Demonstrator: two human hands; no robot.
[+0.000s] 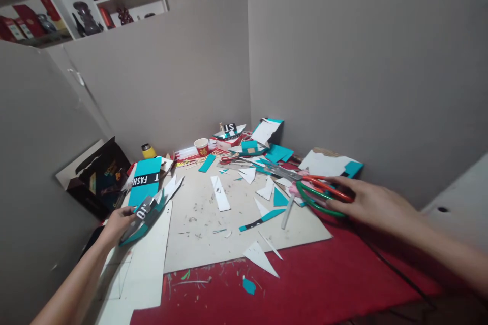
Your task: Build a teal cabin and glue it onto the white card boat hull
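Observation:
At the left, my left hand (119, 223) is closed on the edge of a folded teal cardboard boat piece (147, 221) with white lettering on a dark band. My right hand (360, 195) reaches in from the right, with its fingers around the handles of scissors (318, 185). Orange and green handle loops show; whether they belong to one pair or two I cannot tell. The metal blades point left over paper scraps. Under them lie white offcuts (267, 189) and a curved teal strip (263, 219) on a pale board (198, 244).
Small cardboard boats (249, 148) stand at the back beside a paper cup (202, 147). A teal lettered card (145, 180), a yellow bottle (148, 151) and a black box (101, 175) are at the left. Red cloth (305, 284) covers the front. Grey walls enclose the table.

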